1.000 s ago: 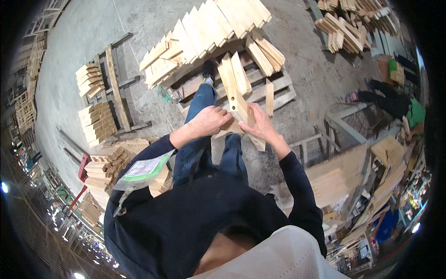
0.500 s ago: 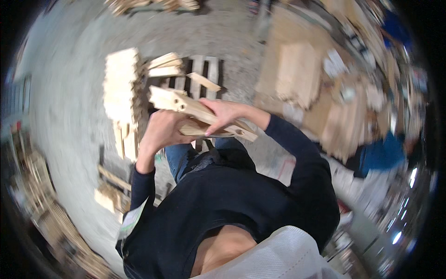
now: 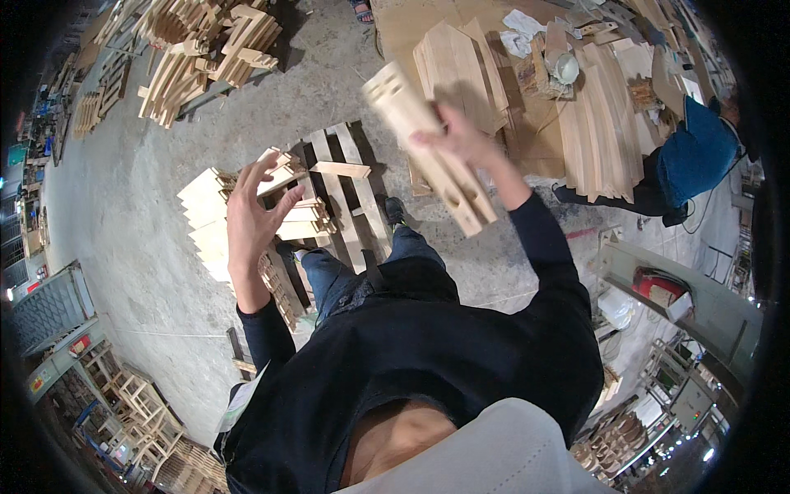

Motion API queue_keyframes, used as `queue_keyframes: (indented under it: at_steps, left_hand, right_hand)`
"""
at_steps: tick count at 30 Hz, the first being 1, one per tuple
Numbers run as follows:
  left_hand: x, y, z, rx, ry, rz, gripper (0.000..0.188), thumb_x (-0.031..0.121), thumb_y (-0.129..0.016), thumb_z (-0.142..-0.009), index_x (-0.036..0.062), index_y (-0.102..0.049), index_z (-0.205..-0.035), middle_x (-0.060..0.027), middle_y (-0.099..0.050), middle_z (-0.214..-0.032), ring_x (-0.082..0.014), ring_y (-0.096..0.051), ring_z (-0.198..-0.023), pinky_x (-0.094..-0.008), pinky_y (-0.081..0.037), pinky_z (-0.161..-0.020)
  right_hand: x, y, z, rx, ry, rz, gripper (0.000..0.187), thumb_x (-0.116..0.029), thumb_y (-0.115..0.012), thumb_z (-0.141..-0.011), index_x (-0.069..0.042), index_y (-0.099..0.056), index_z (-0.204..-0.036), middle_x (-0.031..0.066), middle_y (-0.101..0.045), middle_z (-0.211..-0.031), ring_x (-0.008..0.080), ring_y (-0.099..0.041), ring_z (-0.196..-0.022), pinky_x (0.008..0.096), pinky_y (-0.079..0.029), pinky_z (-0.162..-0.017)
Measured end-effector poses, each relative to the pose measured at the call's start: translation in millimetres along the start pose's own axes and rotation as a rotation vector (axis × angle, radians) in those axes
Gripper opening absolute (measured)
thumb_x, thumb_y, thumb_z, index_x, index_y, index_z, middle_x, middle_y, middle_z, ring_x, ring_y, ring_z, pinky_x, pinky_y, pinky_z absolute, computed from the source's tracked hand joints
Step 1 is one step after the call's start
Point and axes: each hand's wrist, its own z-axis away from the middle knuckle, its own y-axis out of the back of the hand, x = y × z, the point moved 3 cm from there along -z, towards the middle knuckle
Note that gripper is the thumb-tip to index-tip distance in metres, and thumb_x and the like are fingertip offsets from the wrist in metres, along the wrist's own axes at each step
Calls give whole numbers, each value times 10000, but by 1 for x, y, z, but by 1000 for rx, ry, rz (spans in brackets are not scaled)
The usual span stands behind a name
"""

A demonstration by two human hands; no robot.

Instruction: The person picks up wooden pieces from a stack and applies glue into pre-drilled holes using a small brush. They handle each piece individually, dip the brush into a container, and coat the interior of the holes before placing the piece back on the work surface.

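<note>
My right hand (image 3: 462,140) is closed around a bundle of pale wooden pieces (image 3: 400,105) with round holes near their ends. The bundle is tilted in the air, near a brown cardboard sheet with planks, and slightly blurred. Empty, with fingers spread and curved, my left hand (image 3: 251,218) is raised over stacked wooden pieces (image 3: 204,202). Those pieces have jagged ends and stand beside and partly on a slatted pallet (image 3: 352,221) at my feet. A single short wooden piece (image 3: 341,169) lies across the pallet slats.
Flat planks (image 3: 451,62) and longer planks (image 3: 601,123) lie on the cardboard (image 3: 399,33), with a white cup (image 3: 565,68) between. A person in blue (image 3: 698,156) is at the right. Curved wooden parts (image 3: 239,49) are piled far left. A metal beam (image 3: 699,300) is at near right.
My right hand has carried the wooden bundle from in front of my body to the right. My left hand has let go of it and opened. The view has shifted too.
</note>
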Motion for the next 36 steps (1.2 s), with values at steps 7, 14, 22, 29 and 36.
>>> queue_keyframes:
  at_steps: [7, 14, 22, 29, 36]
  left_hand:
    - [-30, -17, 45, -96, 169, -3, 511, 210, -746, -762, 42, -587, -1218, -128, -653, -1027, -232, -623, -917, -347, -493, -824]
    - [-59, -12, 95, -78, 390, -59, 570, 297, -738, -764, 30, -567, -1237, -163, -653, -1057, -283, -639, -952, -372, -499, -820]
    - [-74, -17, 116, -85, 474, -63, 575, 321, -735, -761, 21, -567, -1222, -168, -648, -1068, -303, -627, -986, -377, -492, -839]
    - [-73, -23, 127, -23, 467, -116, 528, 329, -695, -788, 23, -572, -1201, -182, -637, -1015, -330, -618, -961, -398, -487, -818]
    - [-75, -54, 158, -160, 607, -119, 536, 386, -674, -788, 33, -581, -1180, -180, -639, -1051, -336, -608, -985, -413, -482, -842]
  right_hand:
    - [50, 170, -66, 571, -346, 789, 867, -540, -727, -685, -6, -456, -1312, 218, -553, -1262, 345, -538, -1172, 411, -439, -949]
    - [104, 195, -117, 715, -550, 869, 848, -667, -638, -689, -74, -477, -1274, 160, -612, -1199, 331, -591, -1112, 448, -471, -905]
    - [114, 193, -105, 457, -167, 231, 944, -628, -708, -672, 8, -437, -1315, 211, -605, -1179, 338, -581, -1111, 402, -439, -947]
    - [121, 180, -107, 441, -97, 557, 966, -435, -815, -667, 38, -351, -1369, 187, -509, -1317, 289, -483, -1224, 372, -372, -1027]
    - [136, 210, -97, 407, -144, 786, 1054, -555, -730, -707, 44, -252, -1429, 230, -386, -1425, 336, -388, -1306, 389, -308, -1078]
